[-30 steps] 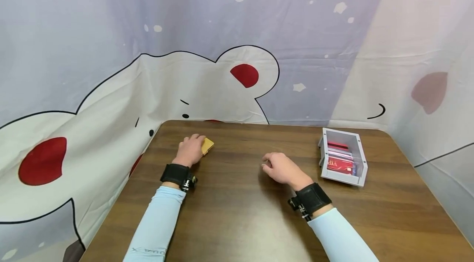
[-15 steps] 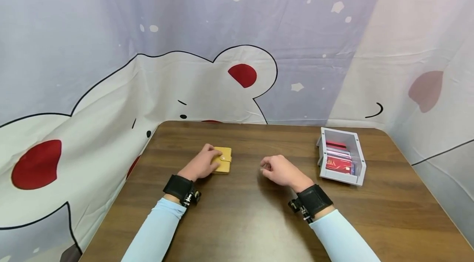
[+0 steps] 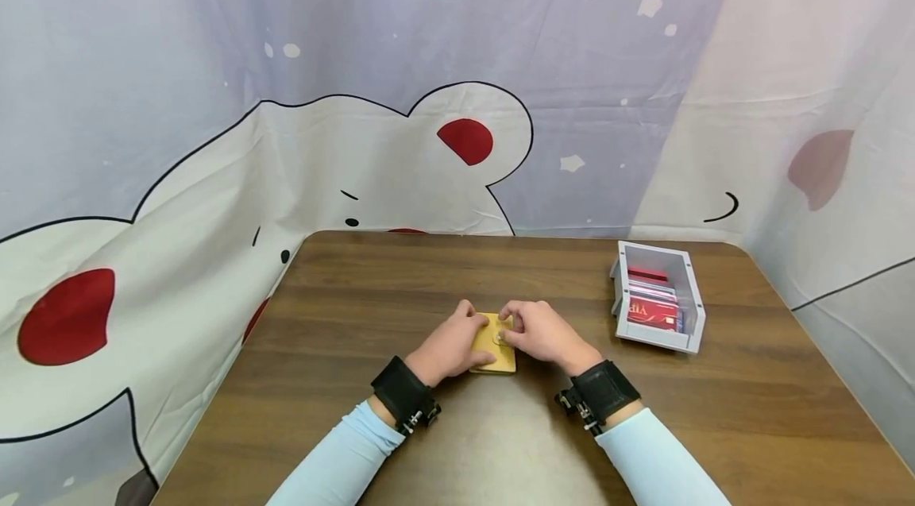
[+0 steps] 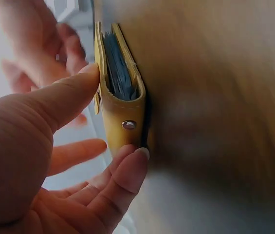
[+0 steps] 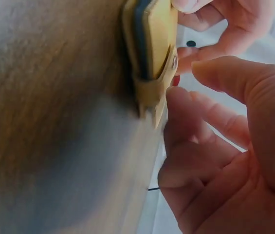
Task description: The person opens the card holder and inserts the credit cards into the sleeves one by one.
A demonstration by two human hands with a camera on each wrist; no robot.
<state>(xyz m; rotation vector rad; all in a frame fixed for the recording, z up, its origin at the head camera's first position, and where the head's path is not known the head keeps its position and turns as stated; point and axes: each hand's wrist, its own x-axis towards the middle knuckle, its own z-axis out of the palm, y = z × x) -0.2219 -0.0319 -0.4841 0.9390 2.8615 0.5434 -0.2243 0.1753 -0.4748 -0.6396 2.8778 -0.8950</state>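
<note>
A yellow card holder (image 3: 503,363) lies at the middle of the wooden table, its snap strap fastened across the right side. In the left wrist view, dark sleeves show between the covers of the card holder (image 4: 118,111), and a metal stud sits on its spine. My left hand (image 3: 446,343) grips it from the left, thumb on the top cover and fingers at the spine. From the right, my right hand (image 3: 546,337) reaches to the strap (image 5: 152,90); its thumb and bent fingers stand apart beside the strap with nothing between them.
A grey open-top box (image 3: 654,337) stands at the right back of the table (image 3: 400,268). Several cards (image 3: 652,314), a red one foremost, lean inside it. A printed curtain (image 3: 386,164) hangs right behind the table's back edge.
My left hand has brought the card holder from the back left to the middle, toward my right hand. The right hand has hardly moved, and the card holder now meets its fingertips.
</note>
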